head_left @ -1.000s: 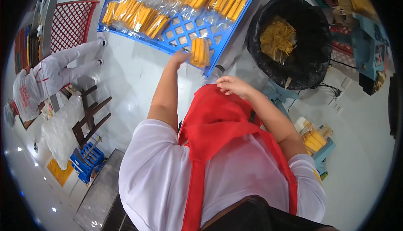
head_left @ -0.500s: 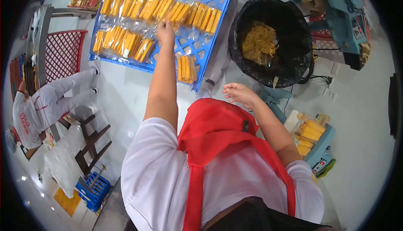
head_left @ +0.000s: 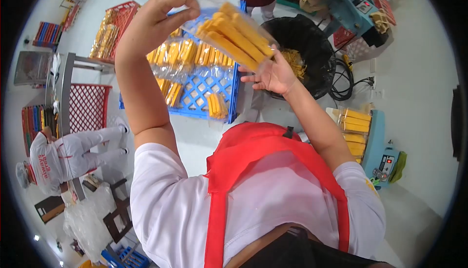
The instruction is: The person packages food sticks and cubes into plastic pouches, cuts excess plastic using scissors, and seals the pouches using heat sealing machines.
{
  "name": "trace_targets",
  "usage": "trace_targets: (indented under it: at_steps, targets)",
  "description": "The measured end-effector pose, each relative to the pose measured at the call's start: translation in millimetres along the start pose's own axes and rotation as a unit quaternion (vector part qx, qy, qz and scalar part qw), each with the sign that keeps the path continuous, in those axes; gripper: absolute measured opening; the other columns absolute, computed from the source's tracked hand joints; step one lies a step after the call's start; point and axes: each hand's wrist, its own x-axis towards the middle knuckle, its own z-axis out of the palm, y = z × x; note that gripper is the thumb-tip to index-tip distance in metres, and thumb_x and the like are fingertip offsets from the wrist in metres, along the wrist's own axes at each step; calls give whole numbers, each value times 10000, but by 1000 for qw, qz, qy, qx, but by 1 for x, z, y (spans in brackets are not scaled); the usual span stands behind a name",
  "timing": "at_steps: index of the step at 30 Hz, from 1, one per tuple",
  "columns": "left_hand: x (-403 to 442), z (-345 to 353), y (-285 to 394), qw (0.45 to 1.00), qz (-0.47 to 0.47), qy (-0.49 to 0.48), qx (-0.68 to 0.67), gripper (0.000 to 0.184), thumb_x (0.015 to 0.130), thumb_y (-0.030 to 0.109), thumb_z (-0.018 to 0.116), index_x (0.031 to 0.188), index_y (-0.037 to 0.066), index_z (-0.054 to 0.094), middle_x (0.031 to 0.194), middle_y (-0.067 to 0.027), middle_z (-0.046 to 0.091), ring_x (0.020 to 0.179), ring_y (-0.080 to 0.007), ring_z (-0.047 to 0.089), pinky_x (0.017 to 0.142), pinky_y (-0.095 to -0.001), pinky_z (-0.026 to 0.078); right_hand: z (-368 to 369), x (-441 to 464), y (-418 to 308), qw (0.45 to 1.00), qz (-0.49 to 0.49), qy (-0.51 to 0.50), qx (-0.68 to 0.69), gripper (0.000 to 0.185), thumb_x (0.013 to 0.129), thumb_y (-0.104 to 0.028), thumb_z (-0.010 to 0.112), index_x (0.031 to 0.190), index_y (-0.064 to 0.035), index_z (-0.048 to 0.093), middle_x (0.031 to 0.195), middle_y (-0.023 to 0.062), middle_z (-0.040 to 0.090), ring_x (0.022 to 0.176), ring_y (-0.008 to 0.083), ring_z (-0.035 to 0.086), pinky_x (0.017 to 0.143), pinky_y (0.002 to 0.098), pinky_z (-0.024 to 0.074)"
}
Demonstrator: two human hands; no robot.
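A clear plastic bag of yellow sticks (head_left: 236,36) is raised and tilted in front of me, over the blue crate (head_left: 207,95). My left hand (head_left: 163,17) pinches the bag's clear upper end between thumb and fingertips. At the lower end, my right hand (head_left: 275,75) holds the bag with the thumb against its edge, the other fingers partly spread beneath. Several similar bags (head_left: 170,53) lie in rows in the crate, partly hidden by my left arm and the raised bag. A smaller bag (head_left: 217,106) lies alone near the crate's front corner.
A black-lined bin (head_left: 312,39) with yellow scraps stands right of the crate. Blue-grey machines (head_left: 380,146) are on the right, near more packed yellow bags (head_left: 355,126) and cables. At left are a red crate (head_left: 87,105), a metal table and a person in white (head_left: 73,156).
My left hand has lifted a bag from the crate towards me. My right hand, empty before, has moved up to the bag's lower end. The view has shifted.
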Motion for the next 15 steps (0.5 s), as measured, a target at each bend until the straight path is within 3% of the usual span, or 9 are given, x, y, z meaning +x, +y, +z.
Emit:
trace_targets:
  at_steps: [1, 2, 4, 5, 6, 8, 10, 12, 15]
  targets:
    - [10, -2, 9, 999, 19, 14, -42, 59, 765, 20, 547, 805, -21, 534, 922, -72, 530, 910, -165, 479, 810, -262, 353, 13, -2, -6, 992, -31, -118, 32, 697, 797, -590, 307, 1283, -92, 273, 1187, 249, 397, 981, 395, 494, 657, 446, 506]
    - [20, 1, 20, 999, 32, 16, -37, 59, 765, 20, 547, 805, -21, 534, 922, -72, 530, 910, -165, 479, 810, -262, 353, 28, -7, -11, 991, -42, -121, 23, 697, 797, -590, 307, 1283, -92, 273, 1187, 249, 397, 981, 395, 494, 657, 446, 506]
    - [40, 5, 43, 977, 100, 172, -75, 51, 761, 16, 551, 797, -20, 553, 991, -73, 535, 963, -166, 470, 839, -260, 340, 57, -21, -21, 968, -125, -218, 19, 692, 799, -575, 308, 1309, -114, 230, 1225, 254, 358, 965, 411, 497, 608, 413, 525]
    - [45, 11, 30, 962, 116, 235, -74, 176, 783, 13, 521, 959, -4, 525, 1142, -86, 465, 1043, -181, 436, 880, -260, 321, 65, -29, -26, 958, -162, -236, 1, 654, 803, -514, 353, 1300, -100, 252, 1232, 227, 366, 992, 375, 493, 693, 431, 498]
    - [49, 24, 37, 960, 133, 235, -72, 176, 783, 13, 521, 959, -4, 525, 1142, -86, 465, 1043, -181, 436, 880, -260, 321, 77, -37, -29, 955, -173, -240, -10, 654, 803, -514, 353, 1300, -100, 252, 1232, 227, 366, 992, 375, 493, 693, 431, 498]
    - [62, 61, 64, 831, 59, 451, -320, 544, 752, 112, 585, 1230, 50, 334, 1174, -96, 412, 1053, -191, 419, 863, -307, 357, 102, -52, -33, 925, -358, -87, -87, 565, 815, -457, 337, 1231, -76, 376, 1155, 124, 483, 977, 278, 517, 780, 413, 451]
    - [65, 100, 56, 818, -5, 337, -466, 815, 742, 81, 564, 1331, 91, 1, 1273, -107, 259, 1141, -214, 327, 937, -329, 300, 114, -65, -42, 898, -398, -125, -142, 514, 810, -332, 413, 1213, -16, 377, 1147, 112, 486, 1041, 215, 471, 883, 387, 362]
    - [78, 130, 73, 725, -5, 265, -636, 864, 713, 29, 538, 1323, 93, -72, 1258, -127, 279, 1141, -241, 333, 949, -342, 285, 118, -74, -44, 771, -541, 43, -334, 476, 788, -202, 471, 1192, 31, 377, 1139, 106, 486, 1038, 195, 471, 902, 341, 347]
    - [81, 134, 95, 728, 26, 268, -631, 900, 672, 5, 541, 1323, 96, -74, 1267, -132, 272, 1156, -248, 321, 949, -344, 284, 120, -87, -45, 758, -553, 31, -343, 484, 775, -143, 495, 1205, 30, 354, 1178, 103, 447, 1071, 172, 444, 924, 305, 323]
